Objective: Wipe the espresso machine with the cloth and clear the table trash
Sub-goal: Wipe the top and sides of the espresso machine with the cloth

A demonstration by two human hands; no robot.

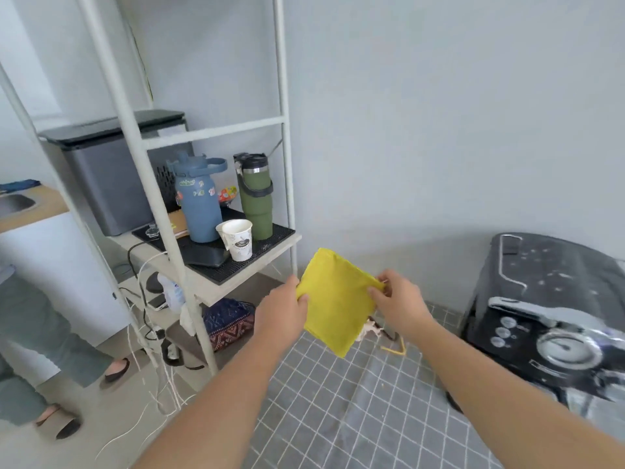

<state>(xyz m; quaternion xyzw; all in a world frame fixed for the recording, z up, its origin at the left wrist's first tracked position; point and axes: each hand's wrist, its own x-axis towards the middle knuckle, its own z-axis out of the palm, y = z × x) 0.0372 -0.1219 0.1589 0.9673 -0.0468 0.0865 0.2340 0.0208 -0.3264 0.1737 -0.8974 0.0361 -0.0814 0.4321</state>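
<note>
Both hands, left hand (282, 313) and right hand (399, 301), pinch a yellow, apparently folded cloth (334, 299).

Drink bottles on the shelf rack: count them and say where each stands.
2. The blue bottle stands on the black mat, left; the green tumbler stands to its right, behind the paper cup. Others may be hidden.

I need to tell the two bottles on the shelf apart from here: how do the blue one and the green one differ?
The blue bottle is wider and rounder; the green tumbler is slimmer and narrows toward its base. The blue bottle carries stickers; the green tumbler is plain. The blue bottle's lid matches its body; the green tumbler has a black lid over a silver band. The blue bottle stands left, the green tumbler right. Both stand upright on the black mat, behind the paper cup.
</note>
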